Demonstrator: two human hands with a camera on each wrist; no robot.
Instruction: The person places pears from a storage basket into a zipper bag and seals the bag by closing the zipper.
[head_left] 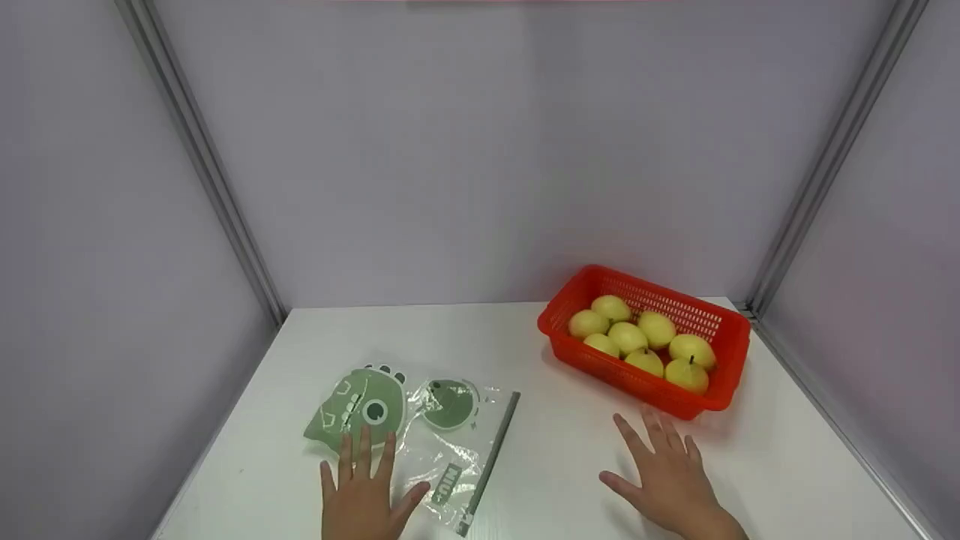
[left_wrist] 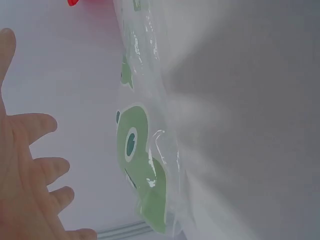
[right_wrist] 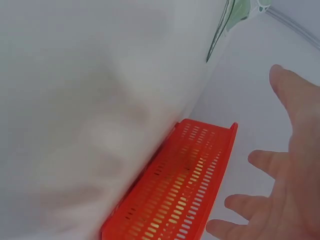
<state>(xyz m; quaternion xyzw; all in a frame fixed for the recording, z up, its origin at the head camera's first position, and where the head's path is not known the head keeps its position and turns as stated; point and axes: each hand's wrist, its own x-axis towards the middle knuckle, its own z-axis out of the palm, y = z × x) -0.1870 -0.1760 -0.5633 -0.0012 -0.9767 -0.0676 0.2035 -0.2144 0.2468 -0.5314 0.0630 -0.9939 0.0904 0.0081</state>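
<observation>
My left hand [head_left: 364, 499] hovers with spread fingers at the near edge of a clear plastic bag [head_left: 439, 457] printed with green cartoon dinosaur shapes. A large one-eyed dinosaur print [left_wrist: 134, 132] faces the palm in the left wrist view. Along the bag's right side runs a dark grey slider strip [head_left: 491, 461]. My right hand [head_left: 667, 480], fingers spread and holding nothing, is just in front of a red plastic basket [head_left: 622, 369]. Inside the basket lie several yellow-green pears [head_left: 628, 339]. The basket's slotted wall [right_wrist: 175, 185] shows beside the right fingers in the right wrist view.
Both items lie on a white table [head_left: 420, 334] enclosed by a pale back wall [head_left: 450, 165] and side walls. Grey metal posts [head_left: 210, 165] stand at the corners. Bare tabletop separates the bag from the basket.
</observation>
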